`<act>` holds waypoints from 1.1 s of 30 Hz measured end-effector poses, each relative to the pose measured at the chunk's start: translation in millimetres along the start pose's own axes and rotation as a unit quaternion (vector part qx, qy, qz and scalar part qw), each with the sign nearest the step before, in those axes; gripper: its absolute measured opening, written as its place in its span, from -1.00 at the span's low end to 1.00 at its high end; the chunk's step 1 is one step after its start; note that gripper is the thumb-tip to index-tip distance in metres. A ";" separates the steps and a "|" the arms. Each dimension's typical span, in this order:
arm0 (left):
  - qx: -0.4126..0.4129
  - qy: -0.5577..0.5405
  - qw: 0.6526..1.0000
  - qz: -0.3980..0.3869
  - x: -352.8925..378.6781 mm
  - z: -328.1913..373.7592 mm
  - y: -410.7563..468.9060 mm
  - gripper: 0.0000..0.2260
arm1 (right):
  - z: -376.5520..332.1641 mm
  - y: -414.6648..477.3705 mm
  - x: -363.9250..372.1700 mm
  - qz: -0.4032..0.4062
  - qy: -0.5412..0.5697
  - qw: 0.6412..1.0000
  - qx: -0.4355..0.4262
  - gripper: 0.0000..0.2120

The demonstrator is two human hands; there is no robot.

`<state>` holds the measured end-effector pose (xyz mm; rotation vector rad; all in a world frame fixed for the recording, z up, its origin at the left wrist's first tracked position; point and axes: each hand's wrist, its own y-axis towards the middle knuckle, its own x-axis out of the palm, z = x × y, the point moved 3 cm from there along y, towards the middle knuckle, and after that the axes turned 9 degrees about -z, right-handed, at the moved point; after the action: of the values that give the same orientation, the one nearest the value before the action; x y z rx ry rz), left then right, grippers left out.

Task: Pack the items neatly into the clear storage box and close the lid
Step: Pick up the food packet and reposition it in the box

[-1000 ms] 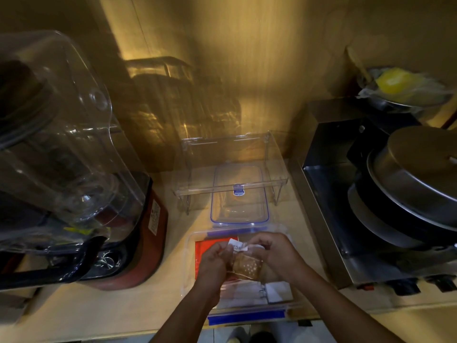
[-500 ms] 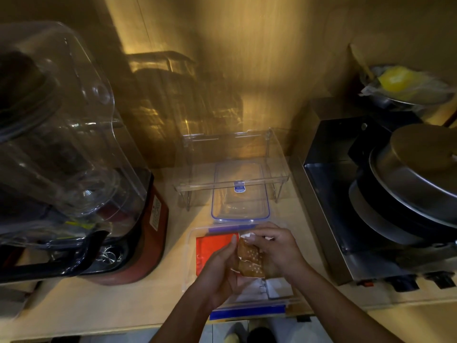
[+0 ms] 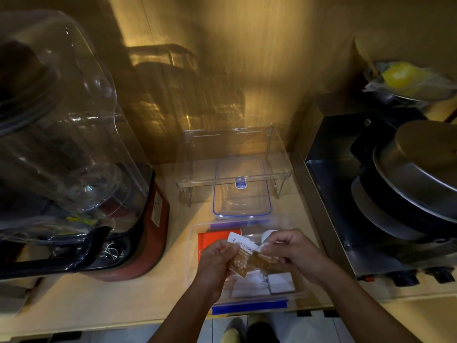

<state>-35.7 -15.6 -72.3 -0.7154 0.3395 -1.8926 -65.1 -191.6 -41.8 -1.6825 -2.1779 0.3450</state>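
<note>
Both hands meet above the open clear storage box [image 3: 249, 290], which sits at the front edge of the wooden bench [image 3: 118, 300] with its blue latch facing the person. The left hand [image 3: 217, 256] has its grip pinched shut on a small brown packet [image 3: 241, 262] with pale dots and a white printed header; the right hand [image 3: 291, 251] has its grip closed on a second brown packet [image 3: 268, 262] in clear wrapping, and the two packets touch between the hands, held over the middle of the box. Inside the box, an orange-red flat pack [image 3: 212, 237] lies against the left wall, and a white-and-grey card [image 3: 280, 283] rests on the floor near the front right; a small white round thing shows just behind the right hand, too blurred to name. The box's lid [image 3: 241, 191], clear with a blue seal line, lies flat on the bench just behind the box, partly under a clear acrylic riser shelf [image 3: 232, 154]. To the left stands a blender [image 3: 103, 194] with a red base under a large clear cover. To the right is a stainless steel appliance [image 3: 346, 219] carrying a lidded metal pan [image 3: 418, 174], with a bowl holding something yellow under plastic wrap [image 3: 405, 78] behind it.
</note>
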 end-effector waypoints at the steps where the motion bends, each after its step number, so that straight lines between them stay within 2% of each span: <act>1: 0.002 0.001 1.000 0.006 -0.1 0.9 -0.2 -0.93 | 1.1 0.1 3.2 -0.010 -0.018 1.000 0.011 -0.95; 6: 0.031 -0.024 0.999 0.036 0.4 5.6 -0.4 -0.90 | -0.2 3.9 16.0 -0.001 -0.040 0.999 0.030 -0.93; 10: 0.036 -0.039 0.998 0.023 3.2 6.1 -2.0 -0.95 | 3.7 13.4 23.6 0.088 -0.007 0.996 0.020 -0.95; 14: 0.016 -0.041 0.999 0.007 8.4 1.4 -4.7 -0.91 | 5.4 20.7 29.3 0.173 0.013 0.985 -0.012 -0.84; 21: 0.011 -0.014 1.000 0.017 11.8 -0.5 -6.4 -0.78 | 15.5 24.0 23.9 0.196 -0.085 0.977 0.007 -0.83; 27: 0.004 0.027 0.999 -0.027 16.4 -5.8 -7.4 -0.89 | 16.7 26.1 24.7 0.217 -0.146 0.965 -0.018 -0.67; 33: 0.017 0.013 1.000 -0.022 18.4 -2.1 -5.5 -0.83 | 20.1 27.7 23.7 0.204 -0.077 0.975 -0.040 -0.75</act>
<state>-46.2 -30.0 -65.1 -0.6807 0.3098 -1.9462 -54.7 -161.0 -68.0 -2.2158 -1.9563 0.5155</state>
